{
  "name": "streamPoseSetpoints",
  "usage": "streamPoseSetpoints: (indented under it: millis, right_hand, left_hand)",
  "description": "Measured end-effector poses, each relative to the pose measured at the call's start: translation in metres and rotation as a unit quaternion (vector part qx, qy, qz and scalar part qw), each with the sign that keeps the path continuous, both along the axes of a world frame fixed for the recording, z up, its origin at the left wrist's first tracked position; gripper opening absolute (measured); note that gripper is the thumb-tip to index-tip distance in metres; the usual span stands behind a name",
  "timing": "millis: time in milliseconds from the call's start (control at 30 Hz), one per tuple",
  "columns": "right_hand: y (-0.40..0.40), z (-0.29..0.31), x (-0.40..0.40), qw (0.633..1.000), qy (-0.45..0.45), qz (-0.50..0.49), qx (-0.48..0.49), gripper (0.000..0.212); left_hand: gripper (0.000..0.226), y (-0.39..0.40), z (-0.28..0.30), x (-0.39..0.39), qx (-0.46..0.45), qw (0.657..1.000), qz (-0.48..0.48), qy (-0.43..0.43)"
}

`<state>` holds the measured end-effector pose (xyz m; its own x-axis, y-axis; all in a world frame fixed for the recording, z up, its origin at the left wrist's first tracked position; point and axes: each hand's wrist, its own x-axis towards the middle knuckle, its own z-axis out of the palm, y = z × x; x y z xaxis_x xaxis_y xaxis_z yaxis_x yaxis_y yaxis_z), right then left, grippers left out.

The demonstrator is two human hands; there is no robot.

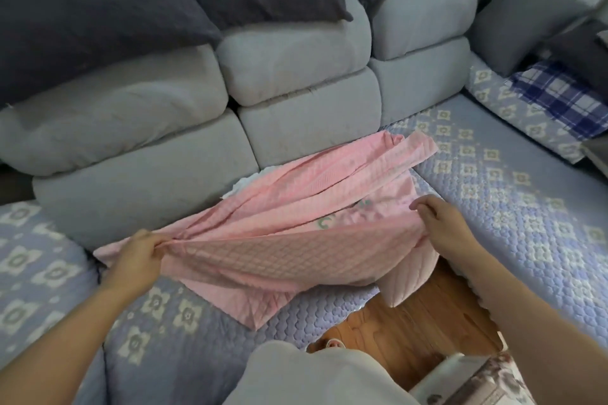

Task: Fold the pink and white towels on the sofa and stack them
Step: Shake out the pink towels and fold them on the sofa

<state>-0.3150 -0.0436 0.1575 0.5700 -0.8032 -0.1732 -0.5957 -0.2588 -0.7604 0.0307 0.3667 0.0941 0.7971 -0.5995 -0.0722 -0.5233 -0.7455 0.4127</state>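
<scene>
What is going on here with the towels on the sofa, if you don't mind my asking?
A person is partway through folding the pink towel on the sofa seat. The left hand grips one bunched end and the right hand pinches the other, holding a fold lifted above the rest. The white towel peeks out from under the pink one, not yet folded. Nothing is stacked yet.

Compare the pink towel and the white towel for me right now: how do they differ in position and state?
The pink towel is lifted and bunched, held by the left hand and right hand; the white towel lies untouched on the sofa. The pink one is mostly in view; the white one shows only a small edge, the rest hidden behind the pink. The pink one hangs partly off the seat edge; the white sits by the backrest. Neither is folded yet.
</scene>
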Motion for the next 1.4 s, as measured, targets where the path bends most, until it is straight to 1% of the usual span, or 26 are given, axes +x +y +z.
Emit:
streamPoseSetpoints:
  millis: [133, 233, 300, 333, 400, 467, 533, 567, 633, 667, 733, 767, 800, 833, 900, 967, 1067, 1100, 1167, 1200, 1233, 1267, 1300, 1333, 1367, 1400]
  right_hand:
    - [0.004, 0.001, -0.006, 0.992, 0.058, 0.083, 0.076, 0.025]
    - [0.015, 0.006, -0.017, 0.973, 0.042, 0.161, 0.158, 0.021]
    - [0.019, 0.01, -0.024, 0.969, 0.028, 0.161, 0.185, 0.019]
    - [0.018, 0.009, -0.028, 0.971, 0.024, 0.148, 0.184, 0.019]
    - [0.014, 0.008, -0.034, 0.983, 0.012, 0.101, 0.15, 0.019]
    - [0.006, 0.004, -0.037, 0.998, 0.024, 0.05, 0.042, 0.018]
    - [0.0, 0.005, -0.04, 0.998, 0.033, 0.001, -0.06, 0.015]
    - [-0.002, 0.008, -0.042, 0.996, 0.025, -0.013, -0.089, 0.014]
    - [-0.008, 0.011, -0.05, 0.993, 0.018, -0.011, -0.119, 0.014]
    - [-0.011, 0.013, -0.055, 0.991, 0.022, -0.003, -0.13, 0.014]
    - [-0.016, 0.013, -0.064, 0.989, 0.031, 0.008, -0.142, 0.014]
    - [-0.018, 0.011, -0.067, 0.988, 0.04, 0.012, -0.146, 0.015]
    - [-0.018, 0.008, -0.069, 0.987, 0.053, 0.017, -0.153, 0.016]
    - [-0.018, 0.006, -0.07, 0.984, 0.065, 0.023, -0.165, 0.016]
    - [-0.016, 0.002, -0.067, 0.982, 0.073, 0.029, -0.174, 0.016]
    - [-0.012, 0.003, -0.063, 0.985, 0.068, 0.029, -0.157, 0.019]
    - [-0.003, 0.012, -0.055, 0.995, 0.013, 0.018, -0.094, 0.023]
    - [0.0, 0.017, -0.053, 0.997, -0.005, 0.024, -0.079, 0.024]
    - [0.011, 0.03, -0.043, 0.994, -0.015, 0.071, -0.08, 0.026]
    - [0.018, 0.038, -0.034, 0.99, -0.015, 0.111, -0.085, 0.026]
    - [0.027, 0.046, -0.022, 0.983, -0.016, 0.155, -0.092, 0.027]
    - [0.034, 0.053, -0.01, 0.975, -0.023, 0.198, -0.103, 0.028]
    - [0.041, 0.06, 0.002, 0.965, -0.035, 0.234, -0.117, 0.029]
    - [0.046, 0.066, 0.011, 0.956, -0.049, 0.259, -0.127, 0.028]
    - [0.049, 0.071, 0.018, 0.951, -0.06, 0.274, -0.127, 0.025]
    - [0.048, 0.074, 0.021, 0.951, -0.071, 0.278, -0.118, 0.024]
  left_hand:
    - [0.031, 0.0, 0.003, 0.014, 0.033, 0.997, 0.07, -0.025]
    - [0.036, -0.011, 0.008, 0.024, 0.012, 0.991, 0.132, -0.004]
    - [0.044, -0.019, 0.017, 0.029, 0.006, 0.99, 0.143, 0.017]
    - [0.047, -0.023, 0.022, 0.03, 0.014, 0.991, 0.133, 0.019]
    - [0.046, -0.033, 0.038, 0.023, 0.045, 0.995, 0.087, -0.01]
    - [0.042, -0.045, 0.052, 0.01, 0.076, 0.994, 0.048, -0.064]
    - [0.04, -0.055, 0.055, 0.001, 0.067, 0.993, 0.016, -0.1]
    - [0.039, -0.057, 0.054, -0.003, 0.038, 0.993, -0.009, -0.109]
    - [0.039, -0.058, 0.048, -0.011, -0.072, 0.99, -0.066, -0.099]
    - [0.045, -0.059, 0.045, -0.014, -0.129, 0.986, -0.071, -0.078]
    - [0.059, -0.06, 0.036, -0.017, -0.204, 0.979, -0.007, 0.002]
    - [0.06, -0.061, 0.031, -0.016, -0.218, 0.974, 0.042, 0.043]
    - [0.057, -0.064, 0.028, -0.016, -0.224, 0.968, 0.085, 0.072]
    - [0.049, -0.07, 0.029, -0.019, -0.215, 0.965, 0.118, 0.095]
    - [0.038, -0.081, 0.031, -0.02, -0.185, 0.965, 0.149, 0.11]
    - [0.031, -0.088, 0.029, -0.016, -0.16, 0.966, 0.161, 0.126]
    - [0.018, -0.095, 0.032, -0.007, -0.148, 0.959, 0.192, 0.149]
    - [0.021, -0.102, 0.042, -0.011, -0.138, 0.962, 0.186, 0.145]
    - [0.031, -0.129, 0.072, -0.038, -0.131, 0.978, 0.11, 0.122]
    - [0.027, -0.148, 0.09, -0.062, -0.134, 0.983, 0.031, 0.119]
    - [0.018, -0.169, 0.11, -0.091, -0.124, 0.984, -0.067, 0.109]
    - [0.019, -0.188, 0.126, -0.118, -0.105, 0.976, -0.165, 0.093]
    - [0.037, -0.206, 0.14, -0.144, -0.077, 0.963, -0.243, 0.087]
    - [0.049, -0.22, 0.147, -0.163, -0.056, 0.947, -0.303, 0.086]
    - [0.048, -0.231, 0.15, -0.175, -0.051, 0.939, -0.332, 0.074]
    - [0.036, -0.24, 0.151, -0.181, -0.055, 0.936, -0.341, 0.063]
